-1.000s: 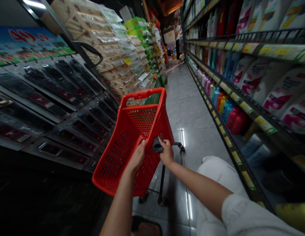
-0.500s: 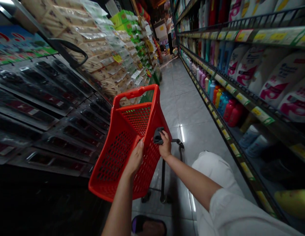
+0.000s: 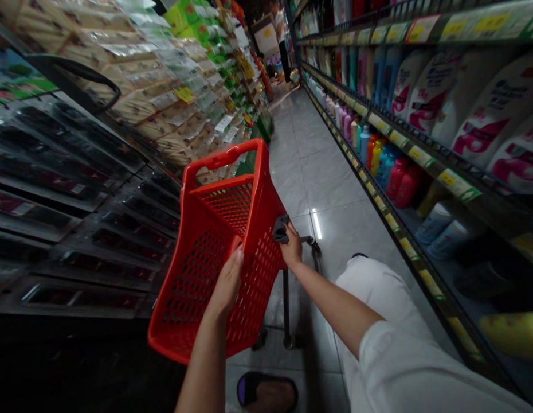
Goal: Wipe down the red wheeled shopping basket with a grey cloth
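A red plastic shopping basket cart (image 3: 261, 252) with mesh sides stands tilted in front of me on a dark wheeled frame (image 3: 286, 310). My left hand (image 3: 229, 281) is closed on the rim of its near side, the thumb on top and the other fingers hidden. In my right hand (image 3: 292, 245) is a bunched dark grey cloth (image 3: 281, 229), pressed against the outer right wall of the basket. Nothing shows inside the part of the basket that I can see.
Shelves with shampoo bottles (image 3: 434, 94) and price tags run along the right. Stacked tissue packs (image 3: 141, 80) and packaged goods (image 3: 98, 241) line the left. Grey floor tiles (image 3: 330, 172) stretch ahead to a standing person (image 3: 283, 46). My sandalled foot (image 3: 269, 393) is below.
The cart appears slightly farther left in view. My right hand with the cloth has shifted along the basket's outer wall, toward its right edge. My left hand still grips the rim.
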Action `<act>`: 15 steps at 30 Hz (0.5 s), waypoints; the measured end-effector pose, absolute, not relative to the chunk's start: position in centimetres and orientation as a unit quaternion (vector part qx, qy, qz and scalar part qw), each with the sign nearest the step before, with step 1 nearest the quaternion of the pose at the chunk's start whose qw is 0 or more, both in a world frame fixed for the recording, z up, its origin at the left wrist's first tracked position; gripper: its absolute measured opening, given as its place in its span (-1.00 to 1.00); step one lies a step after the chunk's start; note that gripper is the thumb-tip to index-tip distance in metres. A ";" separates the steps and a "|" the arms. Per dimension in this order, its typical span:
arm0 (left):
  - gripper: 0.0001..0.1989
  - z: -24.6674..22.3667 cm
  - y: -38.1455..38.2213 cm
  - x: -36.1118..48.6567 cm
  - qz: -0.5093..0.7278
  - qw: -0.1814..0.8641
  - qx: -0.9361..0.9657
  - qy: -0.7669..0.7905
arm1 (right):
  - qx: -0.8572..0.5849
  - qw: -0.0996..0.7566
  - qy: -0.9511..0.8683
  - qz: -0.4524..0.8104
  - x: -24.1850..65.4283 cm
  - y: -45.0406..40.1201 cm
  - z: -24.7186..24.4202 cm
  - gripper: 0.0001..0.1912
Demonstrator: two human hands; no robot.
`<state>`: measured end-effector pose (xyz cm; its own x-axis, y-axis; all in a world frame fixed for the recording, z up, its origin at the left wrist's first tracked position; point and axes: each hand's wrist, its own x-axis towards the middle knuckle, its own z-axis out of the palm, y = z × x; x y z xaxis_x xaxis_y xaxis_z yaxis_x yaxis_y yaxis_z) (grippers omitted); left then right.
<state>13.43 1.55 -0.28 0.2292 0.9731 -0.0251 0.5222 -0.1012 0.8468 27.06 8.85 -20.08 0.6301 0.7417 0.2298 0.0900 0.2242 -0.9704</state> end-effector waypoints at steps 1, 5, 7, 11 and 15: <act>-0.24 -0.4 1.6 13.4 0.294 0.394 0.675 0.551 | -0.599 0.680 -0.335 0.257 26.9 8.3 -20.8 -0.39; -0.25 -0.7 1.7 13.3 0.300 0.413 0.664 0.546 | -0.656 0.631 -0.262 0.320 25.7 6.8 -22.1 -0.52; -0.23 -0.7 1.9 13.4 0.303 0.418 0.661 0.544 | -0.638 0.650 -0.282 0.302 24.7 6.7 -20.9 -0.49; -0.23 -0.8 2.4 13.3 0.307 0.438 0.657 0.531 | -0.536 0.707 -0.391 0.244 22.9 5.9 -18.1 -0.38; -0.24 -1.0 2.8 13.3 0.319 0.436 0.660 0.522 | -0.496 0.689 -0.465 0.252 22.7 3.7 -20.6 -0.37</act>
<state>13.35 2.81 -0.96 0.2506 0.9675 -0.0341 0.4111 -0.0745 0.9085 22.68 3.68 -20.62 0.4404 0.8083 0.3908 0.1140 0.3815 -0.9173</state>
